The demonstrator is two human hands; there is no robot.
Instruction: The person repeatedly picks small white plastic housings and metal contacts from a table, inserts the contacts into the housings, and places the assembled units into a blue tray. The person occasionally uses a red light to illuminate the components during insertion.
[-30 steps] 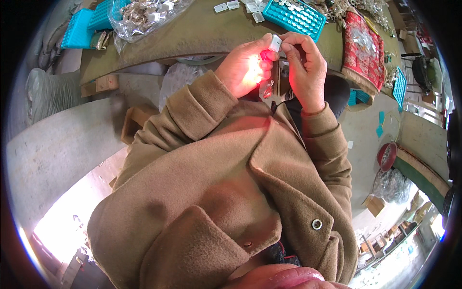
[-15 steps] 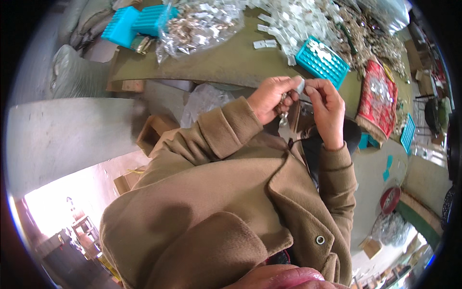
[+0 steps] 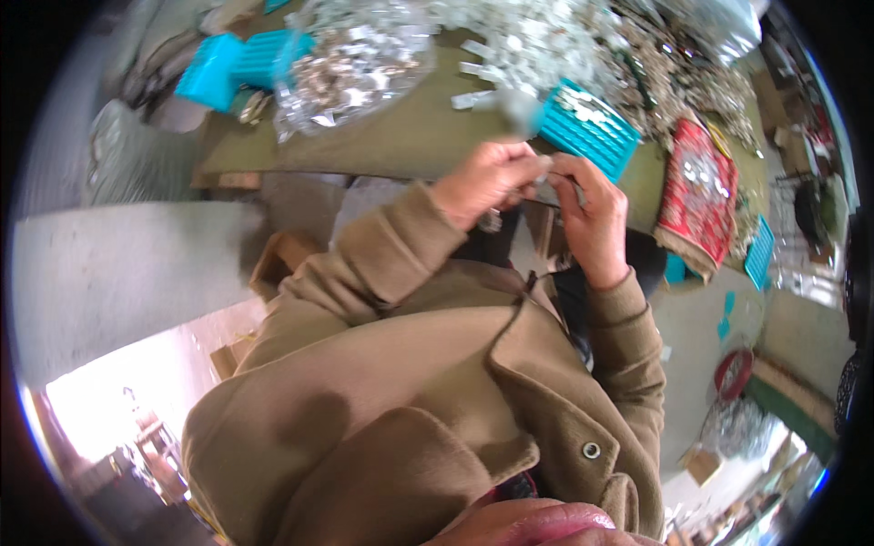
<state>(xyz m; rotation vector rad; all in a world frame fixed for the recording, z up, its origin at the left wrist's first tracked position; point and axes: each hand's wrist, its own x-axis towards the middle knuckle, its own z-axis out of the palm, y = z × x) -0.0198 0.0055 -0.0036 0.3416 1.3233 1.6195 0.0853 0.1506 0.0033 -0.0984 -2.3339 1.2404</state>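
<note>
My left hand (image 3: pixel 482 187) is closed at the table's near edge. Small shiny metallic pieces (image 3: pixel 491 220) hang below its curled fingers. Thumb and forefinger of my right hand (image 3: pixel 594 218) are pinched, their tips meeting those of the left. Whatever lies between the fingertips is too small and blurred to name. A smeared whitish shape (image 3: pixel 521 111) shows just beyond the left hand, beside a ridged teal tray (image 3: pixel 592 146) with small white pieces in it. Farther back spreads a heap of small white tags or cards (image 3: pixel 537 50).
A clear plastic bag (image 3: pixel 355 77) of metallic and white pieces lies on the table (image 3: pixel 391 155) at left, beside teal trays (image 3: pixel 211 73). Tangled metallic pieces (image 3: pixel 701 77) pile at far right. A red patterned cloth (image 3: pixel 696 196) holding shiny items hangs over the right edge.
The pale piece between my fingertips has gone from there, and a blurred whitish shape now appears beyond my left hand. Both hands appear slightly left in the picture, as does the whole table.
</note>
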